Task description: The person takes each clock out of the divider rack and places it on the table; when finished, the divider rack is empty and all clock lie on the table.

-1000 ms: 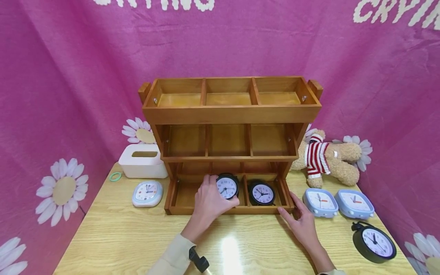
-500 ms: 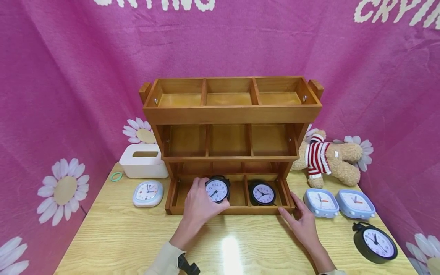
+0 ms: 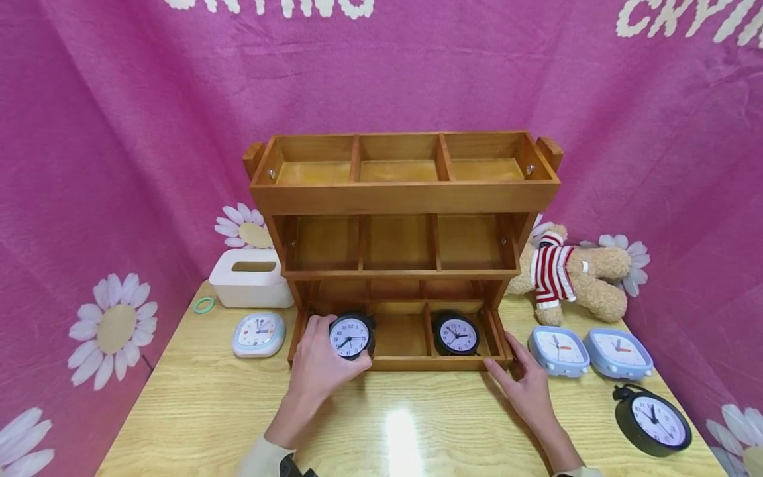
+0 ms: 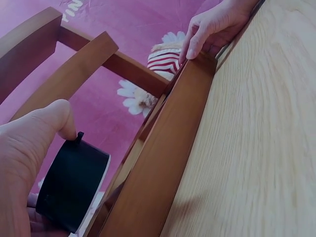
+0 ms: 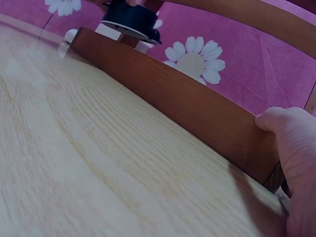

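Note:
A round black alarm clock (image 3: 349, 336) with a white dial is held by my left hand (image 3: 318, 361), thumb on one side and fingers on the other. In the left wrist view its black casing (image 4: 74, 185) is above the low front board of the wooden shelf (image 4: 163, 153). That clock is over the left compartment of the bottom tier. My right hand (image 3: 527, 391) grips the shelf's lower right corner, its thumb on the front board (image 5: 197, 106) in the right wrist view. Another black alarm clock (image 3: 456, 334) sits in the bottom right compartment.
Right of the shelf lie two light-blue clocks (image 3: 559, 351), a third black alarm clock (image 3: 652, 421) and a teddy bear (image 3: 554, 271). To the left are a white-and-blue clock (image 3: 259, 334), a white tissue box (image 3: 250, 288) and a green ring (image 3: 204, 305).
My left hand has carried the black alarm clock leftward, from the bottom middle compartment to over the left one. The right hand has stayed at the shelf's corner.

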`<action>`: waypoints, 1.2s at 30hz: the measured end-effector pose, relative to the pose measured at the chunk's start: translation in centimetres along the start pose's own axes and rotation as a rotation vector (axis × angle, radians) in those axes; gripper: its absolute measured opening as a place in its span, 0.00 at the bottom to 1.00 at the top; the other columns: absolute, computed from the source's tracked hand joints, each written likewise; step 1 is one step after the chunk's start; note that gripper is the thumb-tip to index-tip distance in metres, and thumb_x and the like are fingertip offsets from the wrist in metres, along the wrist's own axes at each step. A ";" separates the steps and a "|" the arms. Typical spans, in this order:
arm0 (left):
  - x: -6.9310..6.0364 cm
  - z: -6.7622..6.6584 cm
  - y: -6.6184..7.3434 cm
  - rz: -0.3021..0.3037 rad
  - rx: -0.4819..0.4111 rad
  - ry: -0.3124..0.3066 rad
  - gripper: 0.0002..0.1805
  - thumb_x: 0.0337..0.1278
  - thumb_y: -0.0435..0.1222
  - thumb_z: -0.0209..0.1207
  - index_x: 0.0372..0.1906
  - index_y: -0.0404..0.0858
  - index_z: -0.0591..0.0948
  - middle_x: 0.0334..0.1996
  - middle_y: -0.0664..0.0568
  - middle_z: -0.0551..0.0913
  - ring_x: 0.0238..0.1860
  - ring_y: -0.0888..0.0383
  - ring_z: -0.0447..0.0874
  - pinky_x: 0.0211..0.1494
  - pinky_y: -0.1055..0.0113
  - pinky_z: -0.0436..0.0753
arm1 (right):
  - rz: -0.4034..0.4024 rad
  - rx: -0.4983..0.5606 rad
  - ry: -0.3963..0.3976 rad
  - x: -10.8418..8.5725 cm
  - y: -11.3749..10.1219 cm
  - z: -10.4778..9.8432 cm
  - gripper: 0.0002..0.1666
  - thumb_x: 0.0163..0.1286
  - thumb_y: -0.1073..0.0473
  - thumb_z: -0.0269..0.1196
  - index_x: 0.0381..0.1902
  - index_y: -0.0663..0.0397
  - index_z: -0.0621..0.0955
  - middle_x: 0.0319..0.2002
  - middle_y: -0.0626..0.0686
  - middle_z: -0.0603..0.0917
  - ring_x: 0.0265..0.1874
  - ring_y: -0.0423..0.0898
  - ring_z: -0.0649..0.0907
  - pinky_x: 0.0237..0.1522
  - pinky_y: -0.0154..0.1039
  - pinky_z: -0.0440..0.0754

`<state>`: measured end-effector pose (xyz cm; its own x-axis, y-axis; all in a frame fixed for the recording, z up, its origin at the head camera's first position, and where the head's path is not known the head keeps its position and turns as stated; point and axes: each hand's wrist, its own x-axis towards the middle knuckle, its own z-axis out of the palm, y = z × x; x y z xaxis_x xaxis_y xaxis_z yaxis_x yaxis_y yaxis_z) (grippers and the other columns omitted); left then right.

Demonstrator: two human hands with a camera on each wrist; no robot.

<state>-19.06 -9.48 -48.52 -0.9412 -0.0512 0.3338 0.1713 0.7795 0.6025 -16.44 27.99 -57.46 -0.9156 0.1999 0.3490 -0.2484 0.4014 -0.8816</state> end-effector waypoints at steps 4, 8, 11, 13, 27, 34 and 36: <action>-0.5 -1.0 -1.0 0.009 -0.019 0.030 0.44 0.28 0.54 0.78 0.56 0.36 0.80 0.48 0.50 0.78 0.42 0.50 0.83 0.43 0.54 0.86 | -0.001 -0.015 0.000 0.0 -0.1 0.0 0.41 0.66 0.67 0.74 0.75 0.61 0.72 0.69 0.69 0.75 0.53 0.26 0.80 0.52 0.18 0.78; -0.8 -2.2 -2.0 -0.017 -0.020 0.030 0.44 0.27 0.52 0.78 0.57 0.37 0.80 0.50 0.49 0.78 0.45 0.49 0.82 0.47 0.52 0.86 | -0.005 -0.017 -0.001 0.0 -0.2 0.0 0.41 0.66 0.67 0.74 0.75 0.61 0.72 0.69 0.69 0.76 0.53 0.26 0.80 0.52 0.18 0.78; -1.0 -3.0 -2.8 -0.024 -0.016 0.040 0.43 0.27 0.52 0.79 0.56 0.37 0.80 0.50 0.48 0.79 0.47 0.48 0.81 0.48 0.50 0.86 | -0.005 -0.016 -0.001 0.0 -0.3 0.0 0.41 0.66 0.68 0.74 0.75 0.61 0.72 0.69 0.70 0.76 0.53 0.25 0.80 0.52 0.18 0.78; -1.0 -3.6 -3.4 -0.018 -0.016 0.063 0.43 0.26 0.51 0.79 0.55 0.37 0.80 0.49 0.47 0.79 0.47 0.48 0.80 0.48 0.50 0.85 | -0.004 -0.017 -0.001 0.0 -0.3 0.0 0.41 0.66 0.68 0.74 0.75 0.62 0.72 0.69 0.70 0.76 0.53 0.25 0.79 0.53 0.18 0.78; -1.6 -6.9 -7.2 -0.053 0.009 0.150 0.41 0.29 0.45 0.80 0.56 0.34 0.81 0.48 0.43 0.81 0.47 0.44 0.82 0.48 0.44 0.84 | -0.015 -0.029 0.005 0.1 0.1 0.1 0.41 0.65 0.68 0.74 0.75 0.62 0.72 0.68 0.70 0.76 0.52 0.24 0.79 0.52 0.18 0.78; -1.3 -8.9 -9.5 -0.092 0.017 0.186 0.40 0.31 0.44 0.80 0.56 0.31 0.81 0.46 0.40 0.82 0.47 0.43 0.82 0.48 0.43 0.83 | 0.007 -0.034 -0.002 0.0 -0.1 0.1 0.41 0.66 0.66 0.74 0.75 0.60 0.72 0.69 0.69 0.75 0.54 0.24 0.78 0.53 0.17 0.76; -1.1 -9.5 -10.3 -0.103 0.018 0.197 0.40 0.31 0.43 0.80 0.56 0.31 0.81 0.45 0.40 0.82 0.47 0.44 0.81 0.49 0.44 0.82 | 0.008 -0.043 -0.001 0.0 -0.1 0.1 0.41 0.66 0.66 0.74 0.75 0.61 0.72 0.69 0.69 0.76 0.54 0.23 0.78 0.53 0.17 0.76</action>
<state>-17.00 -23.40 -48.18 -0.8782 -0.2508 0.4073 0.0701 0.7749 0.6282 -16.45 27.88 -57.43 -0.9176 0.2023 0.3421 -0.2277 0.4379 -0.8697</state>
